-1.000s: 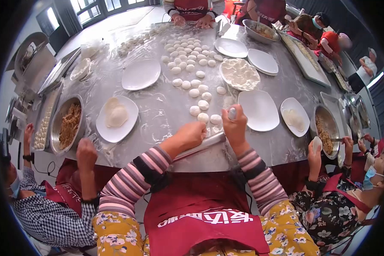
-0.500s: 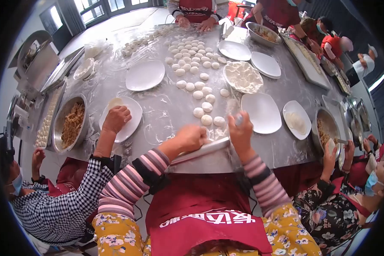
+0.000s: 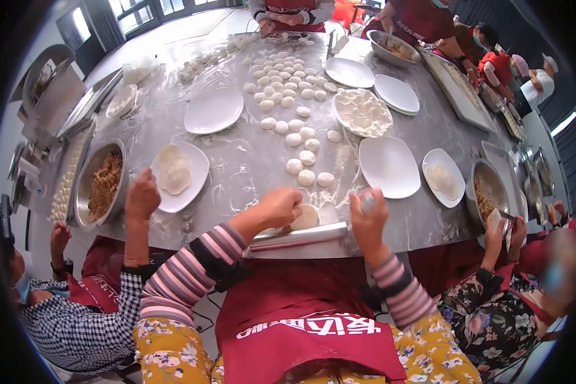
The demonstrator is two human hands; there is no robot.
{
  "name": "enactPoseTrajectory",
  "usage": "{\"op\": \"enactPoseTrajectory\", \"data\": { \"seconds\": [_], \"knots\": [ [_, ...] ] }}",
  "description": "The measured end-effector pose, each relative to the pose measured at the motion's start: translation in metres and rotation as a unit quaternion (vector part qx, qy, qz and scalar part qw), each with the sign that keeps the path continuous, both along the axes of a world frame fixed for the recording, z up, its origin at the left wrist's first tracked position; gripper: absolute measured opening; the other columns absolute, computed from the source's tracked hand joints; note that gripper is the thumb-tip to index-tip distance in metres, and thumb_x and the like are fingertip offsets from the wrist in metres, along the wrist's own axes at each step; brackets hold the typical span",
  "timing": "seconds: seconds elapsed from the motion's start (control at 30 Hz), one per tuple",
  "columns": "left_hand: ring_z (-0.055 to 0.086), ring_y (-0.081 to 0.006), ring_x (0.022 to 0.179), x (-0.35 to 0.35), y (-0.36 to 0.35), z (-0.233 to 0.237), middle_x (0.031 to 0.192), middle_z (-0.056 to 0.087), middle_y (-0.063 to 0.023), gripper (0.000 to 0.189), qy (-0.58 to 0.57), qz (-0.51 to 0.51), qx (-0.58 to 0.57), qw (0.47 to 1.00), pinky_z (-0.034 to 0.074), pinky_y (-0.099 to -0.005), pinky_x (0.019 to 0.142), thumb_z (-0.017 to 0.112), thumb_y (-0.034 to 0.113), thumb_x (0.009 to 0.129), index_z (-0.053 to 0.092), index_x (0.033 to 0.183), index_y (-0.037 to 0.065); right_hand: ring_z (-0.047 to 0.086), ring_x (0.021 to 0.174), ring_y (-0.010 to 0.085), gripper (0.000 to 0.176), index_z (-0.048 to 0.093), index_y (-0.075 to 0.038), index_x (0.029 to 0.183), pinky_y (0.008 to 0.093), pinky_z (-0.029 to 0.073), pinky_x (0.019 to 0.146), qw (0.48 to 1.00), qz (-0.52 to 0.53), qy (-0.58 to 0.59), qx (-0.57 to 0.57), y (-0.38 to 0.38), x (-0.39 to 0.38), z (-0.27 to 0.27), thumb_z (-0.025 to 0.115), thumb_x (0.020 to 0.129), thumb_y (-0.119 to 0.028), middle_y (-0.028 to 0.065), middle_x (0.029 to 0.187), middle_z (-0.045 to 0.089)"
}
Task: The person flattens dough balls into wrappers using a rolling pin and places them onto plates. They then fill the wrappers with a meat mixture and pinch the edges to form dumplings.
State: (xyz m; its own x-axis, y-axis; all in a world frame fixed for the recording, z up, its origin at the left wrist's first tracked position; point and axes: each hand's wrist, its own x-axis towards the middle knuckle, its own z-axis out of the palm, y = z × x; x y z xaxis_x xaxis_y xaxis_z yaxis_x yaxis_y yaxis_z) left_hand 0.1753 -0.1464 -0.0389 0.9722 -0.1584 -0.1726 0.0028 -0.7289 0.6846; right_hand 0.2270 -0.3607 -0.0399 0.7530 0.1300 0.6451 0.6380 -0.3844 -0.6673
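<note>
Ringing rolling pin (image 3: 301,235) and wrapper (image 3: 306,219): dough balls (image 3: 307,157), plates (image 3: 388,166), filling bowl (image 3: 80,185).

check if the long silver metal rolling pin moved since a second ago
Yes. The long silver metal rolling pin has swung flatter and drawn back toward the near edge of the steel table, away from the white square plate.

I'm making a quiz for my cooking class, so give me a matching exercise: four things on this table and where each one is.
1 rolling pin
2 dough disc
3 dough balls
4 wrapper pile

a in rows down the middle of the table
b touched by the left hand
c gripped by the right hand
d heaped up, right of centre

Pairs: 1c, 2b, 3a, 4d
</note>
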Motion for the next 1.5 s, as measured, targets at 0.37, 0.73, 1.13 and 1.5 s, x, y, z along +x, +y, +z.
{"op": "enactPoseTrajectory", "data": {
  "seconds": [0.37, 0.73, 1.13, 1.5],
  "knots": [
    [0.058, -0.0323, 0.065, 0.007, -0.013, 0.01, 0.071, 0.06, -0.0208, 0.017, 0.012, -0.006, 0.029, 0.999, 0.042, -0.0418, 0.06, 0.058, 0.015, 0.078, 0.059, 0.082, -0.001, 0.054, 0.057, 0.032, 0.022, 0.048, -0.003, 0.084, 0.0375, 0.044, 0.053, 0.999, -0.003, -0.032, -0.019, 0.027, 0.027, -0.002, 0.068, 0.074, -0.004, 0.0156, 0.067, 0.054],
    [0.06, -0.0313, 0.068, 0.003, -0.016, 0.004, 0.073, 0.06, -0.0226, 0.021, -0.011, 0.079, -0.042, 0.996, 0.045, -0.0401, 0.064, 0.059, 0.018, 0.078, 0.06, 0.081, -0.003, 0.05, 0.053, 0.0339, 0.023, 0.048, -0.003, 0.081, 0.0382, 0.042, 0.05, 0.999, 0.012, 0.014, 0.032, 0.041, 0.041, -0.004, 0.069, 0.074, -0.005, 0.0154, 0.062, 0.049],
    [0.058, -0.0285, 0.067, -0.008, -0.015, 0.011, 0.073, 0.06, -0.0231, 0.021, 0.012, 0.049, -0.051, 0.997, 0.044, -0.039, 0.063, 0.058, 0.017, 0.079, 0.06, 0.084, -0.003, 0.052, 0.059, 0.0387, 0.026, 0.049, -0.001, 0.088, 0.0432, 0.041, 0.054, 0.997, -0.033, -0.076, -0.008, 0.031, 0.034, -0.006, 0.069, 0.073, -0.006, 0.0189, 0.066, 0.052],
    [0.059, -0.0306, 0.08, -0.023, 0.025, 0.015, 0.085, 0.061, -0.0209, 0.029, -0.009, 0.057, -0.015, 0.998, 0.045, -0.0387, 0.071, 0.064, 0.024, 0.075, 0.058, 0.089, -0.001, 0.046, 0.049, 0.017, 0.021, 0.048, -0.005, 0.079, 0.0315, 0.039, 0.047, 0.995, -0.039, 0.089, 0.008, -0.029, -0.037, -0.01, 0.069, 0.075, -0.004, 0.0077, 0.058, 0.048]
  ]
}}
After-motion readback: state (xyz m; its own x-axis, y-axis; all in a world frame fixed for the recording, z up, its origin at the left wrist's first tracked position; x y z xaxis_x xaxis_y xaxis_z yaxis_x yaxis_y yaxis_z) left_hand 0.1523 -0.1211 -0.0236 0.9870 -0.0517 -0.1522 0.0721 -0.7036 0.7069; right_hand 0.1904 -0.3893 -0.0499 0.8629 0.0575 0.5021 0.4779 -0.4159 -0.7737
